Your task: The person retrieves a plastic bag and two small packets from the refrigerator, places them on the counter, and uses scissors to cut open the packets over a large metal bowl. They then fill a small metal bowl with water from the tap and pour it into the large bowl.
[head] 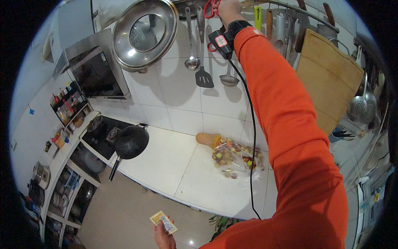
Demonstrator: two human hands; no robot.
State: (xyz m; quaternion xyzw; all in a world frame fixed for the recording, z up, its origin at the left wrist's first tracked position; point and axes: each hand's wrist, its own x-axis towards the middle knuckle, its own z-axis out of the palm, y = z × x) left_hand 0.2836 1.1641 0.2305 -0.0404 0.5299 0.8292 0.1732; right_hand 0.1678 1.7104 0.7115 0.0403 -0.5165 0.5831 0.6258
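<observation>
My right hand is raised at the top of the view, its fingers on the red handles of a pair of scissors beside the hanging utensils. Low in the view, my left hand holds a small flat yellow-edged packet between thumb and fingers, over the floor in front of the counter. A slotted black spatula, a steel ladle and another ladle hang against the tiled wall.
The white counter carries a clear plastic bag of small fruit and a butternut squash. A black wok sits by the stove at left. A large steel lid hangs upper left; a wooden cutting board is at right.
</observation>
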